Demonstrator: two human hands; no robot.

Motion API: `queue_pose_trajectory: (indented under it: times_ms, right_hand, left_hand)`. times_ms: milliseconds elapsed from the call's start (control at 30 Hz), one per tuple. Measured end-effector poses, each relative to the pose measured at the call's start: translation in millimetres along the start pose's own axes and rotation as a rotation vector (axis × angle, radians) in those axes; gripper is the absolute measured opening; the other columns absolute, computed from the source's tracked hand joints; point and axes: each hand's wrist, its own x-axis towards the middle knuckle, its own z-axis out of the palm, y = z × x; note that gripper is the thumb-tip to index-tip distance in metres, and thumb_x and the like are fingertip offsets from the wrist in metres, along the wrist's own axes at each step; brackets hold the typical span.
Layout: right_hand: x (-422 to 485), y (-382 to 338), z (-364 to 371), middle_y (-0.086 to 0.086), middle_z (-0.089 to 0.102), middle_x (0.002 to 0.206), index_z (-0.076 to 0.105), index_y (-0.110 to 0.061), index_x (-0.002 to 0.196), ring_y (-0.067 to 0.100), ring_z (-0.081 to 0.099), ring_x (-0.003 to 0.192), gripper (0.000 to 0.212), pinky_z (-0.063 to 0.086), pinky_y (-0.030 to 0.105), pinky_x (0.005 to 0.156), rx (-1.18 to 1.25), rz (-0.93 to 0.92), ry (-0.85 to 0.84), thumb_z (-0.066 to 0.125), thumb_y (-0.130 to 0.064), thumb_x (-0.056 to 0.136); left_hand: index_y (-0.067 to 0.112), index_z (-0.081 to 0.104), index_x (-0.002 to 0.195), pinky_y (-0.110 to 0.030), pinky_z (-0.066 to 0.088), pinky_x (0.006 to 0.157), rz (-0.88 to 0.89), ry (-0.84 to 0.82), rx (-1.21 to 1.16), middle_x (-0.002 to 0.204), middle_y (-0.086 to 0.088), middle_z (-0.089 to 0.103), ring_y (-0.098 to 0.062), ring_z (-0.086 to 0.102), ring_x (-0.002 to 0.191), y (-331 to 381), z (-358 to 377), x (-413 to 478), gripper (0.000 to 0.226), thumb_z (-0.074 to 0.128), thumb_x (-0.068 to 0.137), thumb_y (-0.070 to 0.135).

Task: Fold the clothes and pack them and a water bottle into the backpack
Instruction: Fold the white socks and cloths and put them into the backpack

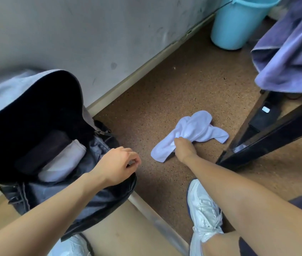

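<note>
A dark backpack (pixel 35 115) stands open on the floor at the left, its flap thrown back against the wall. Inside it lies a folded white garment (pixel 63 163) beside dark folded cloth. My left hand (pixel 118 165) hovers over the backpack's front rim, fingers curled, with nothing visible in it. My right hand (pixel 183 148) grips a bunch of white socks (pixel 190 130) lying on the brown floor to the right of the backpack. No water bottle is in view.
A light blue bucket (pixel 238 23) stands at the back by the wall. A purple towel (pixel 294 52) hangs over a black frame (pixel 275 126) at the right. My white sneakers (pixel 202 206) are at the bottom, beside a metal floor strip (pixel 157 218).
</note>
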Motion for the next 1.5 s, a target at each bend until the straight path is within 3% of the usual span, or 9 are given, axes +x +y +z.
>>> queue_pose_trajectory:
  times_ms: [200,400,500,800,1033,1133,1300,1400,1500]
  right_hand:
    - [-7,-46,-87,0.012,0.053,0.085,0.041,-0.016,0.079,0.035,0.051,0.084,0.019,0.031,0.041,0.066,0.189,-0.133,0.204,0.045,-0.007,0.095]
    - [-36,-95,-196,0.007,0.066,0.089,0.063,-0.018,0.091,0.025,0.061,0.086,0.016,0.045,0.031,0.068,0.150,-0.347,0.309,0.055,-0.028,0.102]
    - [-61,-119,-253,0.010,0.072,0.088,0.070,-0.020,0.089,0.032,0.065,0.086,0.039,0.051,0.036,0.071,0.090,-0.483,0.410,0.050,-0.053,0.086]
    - [-159,-187,-358,-0.002,0.069,0.069,0.077,-0.015,0.081,0.012,0.063,0.067,0.032,0.048,0.027,0.060,0.380,-0.905,0.673,0.071,-0.046,0.089]
    - [-202,-217,-364,0.014,0.039,0.061,0.053,0.005,0.063,0.015,0.036,0.060,0.054,0.030,0.029,0.056,0.845,-0.964,0.459,0.071,-0.035,0.095]
    - [-203,-221,-358,0.010,0.051,0.059,0.063,0.000,0.065,0.013,0.047,0.058,0.045,0.039,0.026,0.057,0.840,-0.941,0.323,0.070,-0.032,0.096]
    - [-192,-227,-343,0.018,0.051,0.063,0.063,0.006,0.070,0.015,0.047,0.060,0.050,0.040,0.028,0.058,0.684,-0.965,0.238,0.070,-0.038,0.095]
    - [-186,-228,-339,0.017,0.054,0.064,0.064,0.004,0.071,0.013,0.050,0.061,0.050,0.041,0.026,0.058,0.625,-0.954,0.076,0.074,-0.040,0.091]
    - [-177,-225,-327,0.019,0.074,0.098,0.075,0.000,0.095,0.014,0.067,0.082,0.039,0.054,0.032,0.078,0.481,-0.887,-0.165,0.083,-0.036,0.083]
  left_hand:
    - [0.029,0.074,0.098,-0.029,0.054,0.080,-0.139,-0.103,-0.170,0.089,0.018,0.067,-0.005,0.066,0.085,7,-22,1,0.013,0.062,0.096,0.030]
    - [0.035,0.072,0.099,-0.026,0.054,0.082,-0.235,-0.026,-0.262,0.090,0.017,0.070,0.000,0.066,0.083,12,-76,-3,0.014,0.066,0.097,0.023]
    - [0.038,0.067,0.103,-0.029,0.056,0.086,-0.227,0.047,-0.295,0.092,0.017,0.070,-0.001,0.066,0.080,26,-112,-10,0.017,0.069,0.095,0.023]
    - [0.027,0.030,0.158,-0.026,0.044,0.099,-0.240,0.397,-0.498,0.142,0.008,0.041,-0.017,0.052,0.127,78,-205,-40,0.095,0.086,0.082,0.030]
    - [0.045,0.042,0.144,-0.033,0.039,0.112,-0.243,0.540,-0.636,0.145,0.003,0.046,-0.015,0.043,0.139,73,-230,-53,0.083,0.086,0.074,0.052]
    - [0.047,0.045,0.146,-0.042,0.043,0.114,-0.161,0.621,-0.618,0.143,0.007,0.056,-0.014,0.049,0.137,74,-249,-52,0.084,0.081,0.071,0.061]
    - [0.020,0.069,0.129,-0.036,0.050,0.099,0.060,0.669,-0.640,0.120,-0.005,0.073,-0.017,0.068,0.113,100,-268,-59,0.040,0.063,0.100,0.047]
    - [0.013,0.077,0.111,-0.041,0.055,0.088,0.061,0.666,-0.729,0.108,-0.011,0.077,-0.027,0.072,0.101,103,-269,-65,0.046,0.042,0.110,0.042]
    - [0.007,0.069,0.085,-0.032,0.052,0.065,-0.090,0.786,-0.789,0.079,-0.005,0.070,-0.017,0.064,0.070,98,-273,-65,0.051,0.045,0.108,0.045]
